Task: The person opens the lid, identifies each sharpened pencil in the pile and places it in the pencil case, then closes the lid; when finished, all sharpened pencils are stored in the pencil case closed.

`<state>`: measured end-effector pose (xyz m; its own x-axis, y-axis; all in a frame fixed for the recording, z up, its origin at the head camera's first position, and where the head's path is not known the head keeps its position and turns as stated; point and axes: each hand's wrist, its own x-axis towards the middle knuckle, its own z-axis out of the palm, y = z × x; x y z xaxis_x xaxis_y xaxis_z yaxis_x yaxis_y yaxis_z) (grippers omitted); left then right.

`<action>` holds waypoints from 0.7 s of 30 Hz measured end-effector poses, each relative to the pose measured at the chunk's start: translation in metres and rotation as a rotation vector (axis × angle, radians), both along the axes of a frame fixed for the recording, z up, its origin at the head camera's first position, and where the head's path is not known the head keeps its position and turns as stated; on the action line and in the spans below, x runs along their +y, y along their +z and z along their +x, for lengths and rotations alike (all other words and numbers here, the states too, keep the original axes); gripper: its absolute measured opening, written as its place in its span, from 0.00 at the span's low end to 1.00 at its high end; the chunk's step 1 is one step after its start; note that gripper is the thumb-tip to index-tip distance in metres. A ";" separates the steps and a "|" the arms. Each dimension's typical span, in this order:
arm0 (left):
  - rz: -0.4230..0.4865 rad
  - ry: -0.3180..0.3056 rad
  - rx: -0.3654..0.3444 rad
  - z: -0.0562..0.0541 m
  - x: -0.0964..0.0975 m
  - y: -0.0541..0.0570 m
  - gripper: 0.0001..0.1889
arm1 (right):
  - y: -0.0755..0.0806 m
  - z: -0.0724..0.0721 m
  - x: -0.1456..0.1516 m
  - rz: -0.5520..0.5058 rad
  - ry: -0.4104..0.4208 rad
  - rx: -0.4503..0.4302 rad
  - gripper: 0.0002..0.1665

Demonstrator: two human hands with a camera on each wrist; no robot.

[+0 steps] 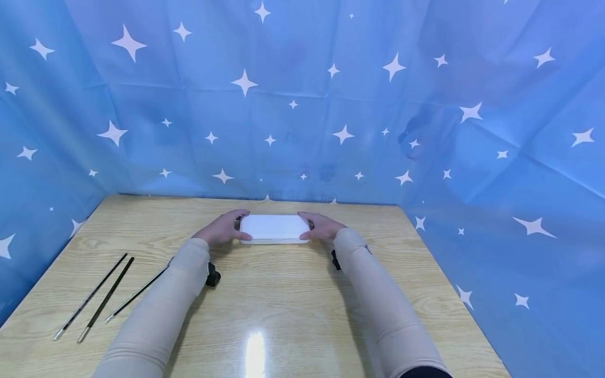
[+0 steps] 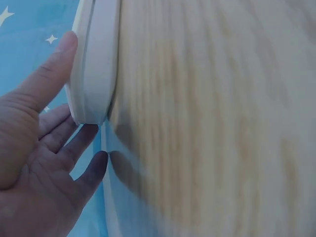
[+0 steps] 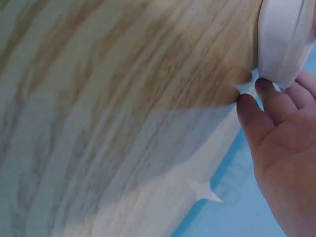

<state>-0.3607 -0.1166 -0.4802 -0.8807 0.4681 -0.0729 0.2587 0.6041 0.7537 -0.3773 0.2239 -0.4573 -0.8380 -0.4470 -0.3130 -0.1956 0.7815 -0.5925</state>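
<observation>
A white oblong box with rounded corners lies flat toward the far side of the table, its long side facing me. A seam runs along its side in the left wrist view. My left hand grips the left end, thumb at the near edge and fingers around the far side. At the opposite end my right hand holds it the same way. The left wrist view shows the left thumb pressed to the box, with the lower fingers spread by its end. Fingertips of the right hand curl under the box's end.
Three thin dark sticks with silvery ends lie slanted on the left of the wooden table: a left stick, a middle stick and a right stick partly behind my left sleeve. A blue star-patterned curtain borders the table's back and sides.
</observation>
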 end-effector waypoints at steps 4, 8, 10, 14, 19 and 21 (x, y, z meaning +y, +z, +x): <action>-0.006 0.015 0.005 0.001 0.002 -0.001 0.48 | 0.000 0.001 0.000 0.035 0.010 0.012 0.54; -0.039 0.042 0.008 0.003 0.004 0.000 0.48 | 0.001 0.002 -0.001 0.059 0.005 0.021 0.54; -0.048 0.050 0.004 0.004 0.005 0.002 0.47 | 0.001 0.004 0.000 0.077 0.008 0.032 0.54; -0.035 0.059 -0.030 0.005 0.005 0.002 0.48 | 0.001 0.005 0.000 0.099 0.024 0.041 0.54; -0.011 0.070 -0.077 0.005 0.002 0.000 0.49 | -0.002 0.004 0.000 0.095 0.025 0.033 0.53; -0.010 0.077 -0.085 0.006 0.001 0.001 0.49 | -0.003 0.004 -0.001 0.091 0.024 0.034 0.53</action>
